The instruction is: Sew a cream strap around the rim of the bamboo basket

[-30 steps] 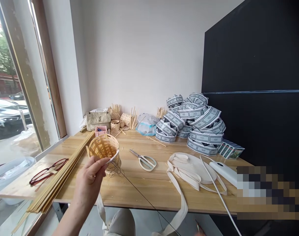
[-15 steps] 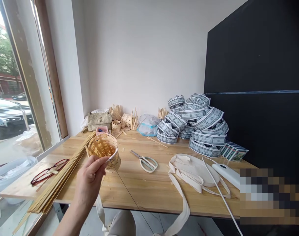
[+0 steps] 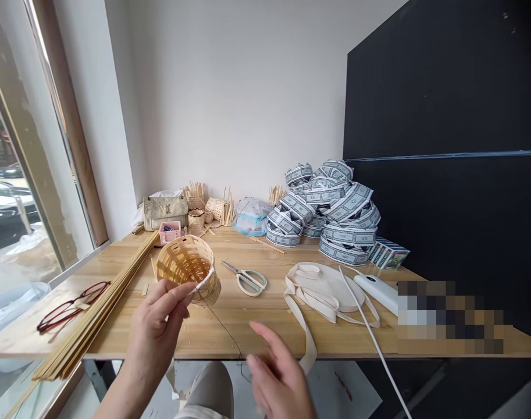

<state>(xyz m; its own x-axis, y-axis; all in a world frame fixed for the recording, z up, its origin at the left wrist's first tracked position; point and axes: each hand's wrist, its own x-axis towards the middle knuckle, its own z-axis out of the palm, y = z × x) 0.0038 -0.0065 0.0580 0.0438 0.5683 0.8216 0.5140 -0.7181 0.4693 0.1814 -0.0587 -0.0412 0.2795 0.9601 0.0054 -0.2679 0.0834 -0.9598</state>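
A small woven bamboo basket [image 3: 184, 265] is held tilted over the table, its mouth towards me. My left hand [image 3: 160, 317] pinches its near rim, where a white strip [image 3: 205, 279] covers the edge. From that spot a dark thread [image 3: 224, 326] runs down to the right, towards the table's front edge. My right hand [image 3: 278, 372] is near the thread's lower part, thumb and forefinger apart; its other fingers are partly hidden and slightly blurred. Beyond the hands lies a pair of scissors [image 3: 246, 279] with pale green handles, its blades slightly parted.
Bamboo strips [image 3: 103, 302] and red glasses [image 3: 73, 305] lie on the left. A coil of cream ribbon [image 3: 321, 291] and a white cable [image 3: 374, 340] are on the right. At the back stand a beige handbag [image 3: 166, 211], a pink box [image 3: 170, 231] and stacked patterned bands [image 3: 335, 215].
My right hand has come into view from below, near the thread. My left hand still pinches the basket rim. The view has turned slightly to the right.
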